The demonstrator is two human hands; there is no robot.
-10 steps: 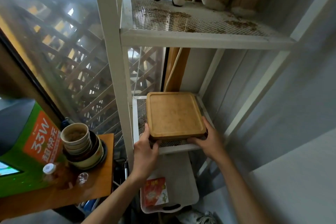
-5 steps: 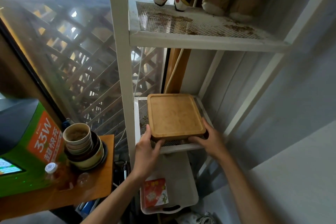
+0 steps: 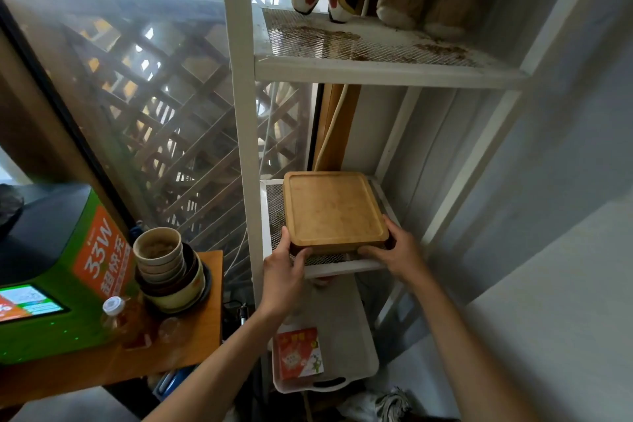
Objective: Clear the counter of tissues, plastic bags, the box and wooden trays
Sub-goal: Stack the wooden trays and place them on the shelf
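Note:
A stack of square wooden trays [image 3: 334, 209] lies on the mesh middle shelf [image 3: 274, 212] of a white metal rack. My left hand [image 3: 284, 271] grips the stack's near left corner, thumb on the front edge. At the near right corner my right hand [image 3: 397, 250] holds the stack, fingers curled round its side. Only the top tray's light wood face shows fully; darker edges of those beneath peek out below.
The rack's upper mesh shelf [image 3: 359, 44] carries plush toys. Below, a white plastic tray [image 3: 342, 336] holds a red packet [image 3: 299, 353]. At left a wooden counter [image 3: 191, 336] bears stacked bowls [image 3: 164, 267], a bottle [image 3: 116, 315] and a green machine [image 3: 51, 267]. Grey wall at right.
The trays have slid a little deeper onto the shelf, both hands still holding the near corners. The view has shifted slightly.

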